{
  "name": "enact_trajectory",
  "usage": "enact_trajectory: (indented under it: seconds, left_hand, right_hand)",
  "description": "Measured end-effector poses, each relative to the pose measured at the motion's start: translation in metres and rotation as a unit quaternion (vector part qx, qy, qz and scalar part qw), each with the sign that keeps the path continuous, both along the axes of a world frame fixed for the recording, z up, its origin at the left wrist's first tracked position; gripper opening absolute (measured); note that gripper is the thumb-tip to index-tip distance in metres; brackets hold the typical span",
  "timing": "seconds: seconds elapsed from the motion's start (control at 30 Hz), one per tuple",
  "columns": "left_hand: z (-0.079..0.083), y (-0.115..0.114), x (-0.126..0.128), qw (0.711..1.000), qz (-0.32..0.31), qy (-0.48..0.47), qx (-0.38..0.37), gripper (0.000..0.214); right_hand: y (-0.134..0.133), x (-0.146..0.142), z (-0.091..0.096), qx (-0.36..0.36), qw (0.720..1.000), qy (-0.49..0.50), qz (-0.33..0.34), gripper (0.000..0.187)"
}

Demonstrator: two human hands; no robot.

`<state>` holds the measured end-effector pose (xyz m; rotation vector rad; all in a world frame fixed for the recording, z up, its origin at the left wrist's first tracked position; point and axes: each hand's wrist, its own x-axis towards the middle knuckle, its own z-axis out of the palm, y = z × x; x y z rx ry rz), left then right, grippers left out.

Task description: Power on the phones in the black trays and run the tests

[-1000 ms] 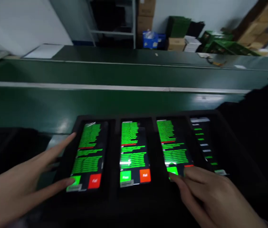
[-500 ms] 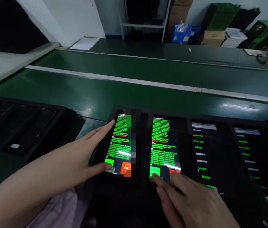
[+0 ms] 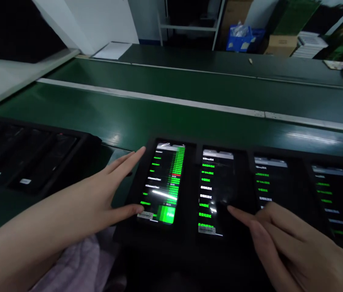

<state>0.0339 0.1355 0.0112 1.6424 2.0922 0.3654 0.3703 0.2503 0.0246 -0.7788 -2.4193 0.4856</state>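
Note:
A black tray (image 3: 186,239) holds several smartphones in a row. My left hand (image 3: 110,182) is spread at the tray's left end, its thumb tip at the lower left corner of the leftmost smartphone (image 3: 161,186). That screen shows a text list at left and a bright green strip at right. My right hand (image 3: 296,243) points with its index finger at the right edge of the second smartphone (image 3: 214,190), other fingers curled; contact is unclear. The second screen lists green and white lines. Partly behind my right hand is the third smartphone (image 3: 270,174); farther right is another smartphone (image 3: 329,190).
Another black tray (image 3: 34,182) with dark devices lies at left. Beyond the trays runs a green conveyor belt (image 3: 159,113) crossed by a pale metal strip (image 3: 147,97). A blue bin (image 3: 239,39) and a cardboard box (image 3: 281,45) stand at the back.
My right hand has moved right, off the second phone's green button. The second screen has switched from green log text to a list; the left screen is caught mid-switch. My left hand stays put.

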Motion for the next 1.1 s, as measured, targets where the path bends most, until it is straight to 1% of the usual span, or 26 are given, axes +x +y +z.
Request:
enact_trajectory:
  seconds: [0.1,0.17,0.23,0.4,0.53,0.67,0.77,0.9,1.0,1.1]
  left_hand:
    - [-0.001,0.003,0.002,1.0,-0.02,-0.015,-0.006,0.101]
    - [-0.002,0.003,0.003,1.0,-0.022,-0.014,-0.003,0.101]
    - [-0.003,0.004,0.002,1.0,-0.019,-0.014,0.0,0.101]
    - [-0.005,0.007,-0.001,0.999,-0.012,-0.032,0.0,0.103]
    - [-0.004,0.008,-0.002,0.999,-0.017,-0.036,-0.004,0.097]
    - [-0.003,0.006,-0.004,1.0,-0.003,-0.025,-0.015,0.094]
    - [-0.003,0.005,-0.005,0.999,0.026,-0.006,-0.025,0.094]
    - [0.001,0.008,-0.001,0.999,0.015,-0.006,-0.029,0.096]
    - [0.004,0.014,0.004,0.999,0.013,-0.005,-0.038,0.101]
    - [-0.001,0.015,0.007,0.999,0.019,-0.003,-0.036,0.107]
  right_hand:
    - [0.01,-0.008,0.005,0.061,0.998,-0.008,0.014,0.033]
    - [0.014,-0.007,0.004,0.101,0.995,-0.019,0.013,0.032]
    - [0.014,-0.005,0.0,0.114,0.993,-0.035,0.021,0.031]
    - [0.008,-0.001,-0.005,0.089,0.993,-0.062,0.052,0.03]
    - [0.007,-0.004,-0.005,0.068,0.993,-0.067,0.07,0.029]
    - [0.009,-0.005,-0.007,0.083,0.99,-0.08,0.078,0.031]
    - [0.008,0.0,-0.008,0.09,0.993,-0.045,0.065,0.032]
    - [0.004,0.01,-0.01,0.07,0.997,-0.004,0.024,0.036]
    - [0.002,0.016,-0.01,0.062,0.998,-0.015,0.001,0.039]
    - [0.005,0.028,-0.006,0.082,0.996,-0.039,-0.018,0.04]
